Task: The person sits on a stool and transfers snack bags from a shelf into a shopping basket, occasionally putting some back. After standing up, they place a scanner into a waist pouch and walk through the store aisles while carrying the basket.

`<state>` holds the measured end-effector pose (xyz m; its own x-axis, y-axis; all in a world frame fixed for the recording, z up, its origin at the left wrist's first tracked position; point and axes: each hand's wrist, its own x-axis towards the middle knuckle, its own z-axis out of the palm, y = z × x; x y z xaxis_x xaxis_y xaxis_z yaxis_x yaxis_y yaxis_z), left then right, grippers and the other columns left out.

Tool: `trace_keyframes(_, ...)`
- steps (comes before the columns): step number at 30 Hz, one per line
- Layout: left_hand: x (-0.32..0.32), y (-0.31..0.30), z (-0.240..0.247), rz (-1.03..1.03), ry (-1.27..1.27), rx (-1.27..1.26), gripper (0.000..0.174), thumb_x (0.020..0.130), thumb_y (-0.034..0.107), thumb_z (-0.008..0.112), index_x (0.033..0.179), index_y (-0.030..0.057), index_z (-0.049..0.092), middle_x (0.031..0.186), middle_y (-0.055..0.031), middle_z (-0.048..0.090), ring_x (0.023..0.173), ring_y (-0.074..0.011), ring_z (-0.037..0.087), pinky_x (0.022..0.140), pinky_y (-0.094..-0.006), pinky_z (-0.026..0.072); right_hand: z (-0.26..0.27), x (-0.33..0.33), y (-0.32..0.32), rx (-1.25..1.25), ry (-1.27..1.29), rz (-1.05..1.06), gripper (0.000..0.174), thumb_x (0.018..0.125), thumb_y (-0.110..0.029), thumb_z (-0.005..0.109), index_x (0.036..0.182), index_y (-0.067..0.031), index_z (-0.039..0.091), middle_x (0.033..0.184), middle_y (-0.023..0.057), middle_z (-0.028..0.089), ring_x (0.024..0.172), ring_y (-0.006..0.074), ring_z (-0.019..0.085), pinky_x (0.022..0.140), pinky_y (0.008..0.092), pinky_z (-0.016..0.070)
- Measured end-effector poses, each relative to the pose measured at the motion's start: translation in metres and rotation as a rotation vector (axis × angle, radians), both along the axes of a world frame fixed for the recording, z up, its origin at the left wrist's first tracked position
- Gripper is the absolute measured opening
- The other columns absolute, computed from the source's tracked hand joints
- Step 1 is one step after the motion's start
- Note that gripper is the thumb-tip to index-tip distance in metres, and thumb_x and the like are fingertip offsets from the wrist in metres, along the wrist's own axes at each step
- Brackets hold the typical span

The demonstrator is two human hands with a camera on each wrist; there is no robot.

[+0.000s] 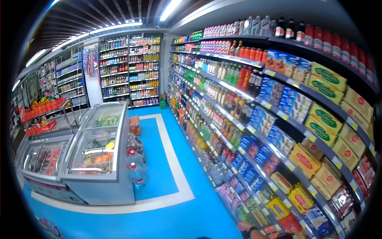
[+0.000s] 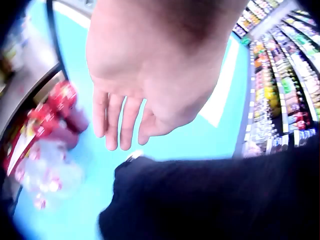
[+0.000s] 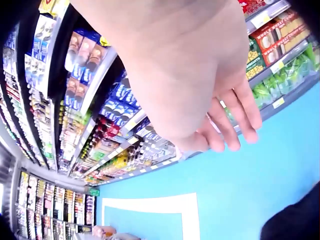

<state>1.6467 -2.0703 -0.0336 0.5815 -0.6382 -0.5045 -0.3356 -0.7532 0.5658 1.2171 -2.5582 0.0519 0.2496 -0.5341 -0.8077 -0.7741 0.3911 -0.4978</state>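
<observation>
My left hand [image 2: 150, 75] hangs over the blue floor in the left wrist view, its fingers [image 2: 127, 125] loosely extended with nothing in them. A dark sleeve or trouser leg [image 2: 215, 200] crosses below it. The head view does not show this hand. Beside the long shelf rack hangs my right hand [image 3: 195, 85], empty, with relaxed fingers [image 3: 245, 110] against blue floor and packets in the right wrist view. Only a small part of the right hand [image 1: 244, 226] shows at the bottom of the head view, overlapping the lowest shelves. Boxes of crispy biscuits [image 3: 280, 37] are on the shelf behind its fingers.
Shelves of drinks [image 1: 227, 107] and packaged biscuits [image 1: 304, 155] line the right side. Glass-topped chest freezers [image 1: 95, 159] stand left, with water bottles [image 1: 137, 175] on the floor beside them. Blue floor [image 1: 151, 147] with a white line runs between, toward back shelves [image 1: 131, 71].
</observation>
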Motion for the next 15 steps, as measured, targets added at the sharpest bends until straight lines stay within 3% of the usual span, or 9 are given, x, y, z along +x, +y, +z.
trace_keyframes(2,0.069,-0.051,0.004,-0.085,-0.282,-0.103,0.018,0.078,0.019,0.057,0.085,0.0054,0.066,0.080,-0.0134,0.066,0.072,-0.0239,0.064,0.068,-0.0367,0.0505,-0.040,-0.003,-0.005,0.109,-0.023,-0.194,0.030,0.081,-0.024,0.060,0.098,-0.0001,0.059,0.081,0.0103,0.064,0.070,0.0250,0.065,0.058,0.0342,0.0532)
trace_keyframes(4,0.134,-0.103,0.011,-0.097,-0.477,-0.191,0.017,0.077,0.019,0.057,0.084,0.0058,0.066,0.078,-0.0136,0.066,0.071,-0.0243,0.064,0.068,-0.0371,0.0502,-0.079,-0.002,-0.007,0.173,0.070,-0.263,0.030,0.075,-0.027,0.064,0.092,-0.0030,0.064,0.082,0.0099,0.065,0.069,0.0230,0.064,0.059,0.0344,0.0527)
trace_keyframes(5,0.184,-0.136,-0.009,0.035,-0.336,-0.123,0.017,0.079,0.018,0.054,0.083,0.0062,0.066,0.075,-0.0140,0.066,0.072,-0.0265,0.064,0.070,-0.0382,0.0497,-0.084,0.005,-0.006,0.204,0.094,-0.268,0.029,0.075,-0.028,0.064,0.091,-0.0032,0.064,0.082,0.0105,0.065,0.070,0.0236,0.064,0.060,0.0349,0.0527)
trace_keyframes(7,0.244,-0.193,0.047,0.095,-0.214,-0.219,0.022,0.082,0.020,0.050,0.084,0.0042,0.065,0.075,-0.0113,0.066,0.069,-0.0248,0.065,0.066,-0.0359,0.0511,-0.082,0.035,-0.016,0.237,0.119,-0.159,0.028,0.074,-0.028,0.065,0.089,-0.0035,0.065,0.081,0.0117,0.065,0.070,0.0247,0.064,0.061,0.0357,0.0526)
trace_keyframes(8,0.267,-0.217,0.066,0.160,-0.127,-0.252,0.023,0.079,0.025,0.056,0.084,0.0045,0.065,0.083,-0.0183,0.065,0.078,-0.0333,0.062,0.071,-0.0403,0.0492,-0.081,0.053,-0.026,0.232,0.134,-0.077,0.028,0.074,-0.028,0.065,0.087,-0.0036,0.065,0.081,0.0122,0.065,0.071,0.0253,0.064,0.061,0.0362,0.0526)
trace_keyframes(11,0.321,-0.258,0.049,0.164,-0.111,-0.226,0.024,0.083,0.019,0.049,0.088,0.0004,0.064,0.078,-0.0121,0.067,0.067,-0.0211,0.065,0.065,-0.0342,0.0519,-0.067,0.125,-0.071,0.032,0.202,0.537,0.027,0.073,-0.029,0.065,0.084,-0.0040,0.066,0.081,0.0140,0.065,0.071,0.0271,0.064,0.063,0.0375,0.0525)
trace_keyframes(12,0.332,-0.262,0.048,-0.048,-0.247,-0.149,0.026,0.084,0.020,0.049,0.090,-0.0010,0.063,0.079,-0.0127,0.067,0.068,-0.0203,0.065,0.064,-0.0331,0.0520,-0.059,0.150,-0.091,-0.093,0.224,0.841,0.027,0.072,-0.029,0.065,0.083,-0.0042,0.066,0.081,0.0146,0.065,0.072,0.0276,0.064,0.063,0.0379,0.0525)
trace_keyframes(13,0.335,-0.255,0.045,-0.025,-0.031,-0.061,0.025,0.084,0.020,0.050,0.091,-0.0009,0.063,0.079,-0.0130,0.067,0.067,-0.0203,0.065,0.064,-0.0327,0.0520,-0.056,0.179,-0.108,-0.203,0.223,1.045,0.026,0.072,-0.029,0.065,0.081,-0.0043,0.066,0.081,0.0151,0.065,0.072,0.0282,0.064,0.064,0.0383,0.0524)
trace_keyframes(15,0.349,-0.278,0.046,0.000,0.292,-0.012,0.025,0.084,0.021,0.053,0.095,0.0006,0.063,0.081,-0.0126,0.067,0.068,-0.0202,0.065,0.064,-0.0322,0.0518,-0.037,0.218,-0.145,-0.250,0.240,1.145,0.026,0.071,-0.029,0.065,0.080,-0.0045,0.066,0.081,0.0157,0.065,0.072,0.0288,0.063,0.064,0.0388,0.0524)
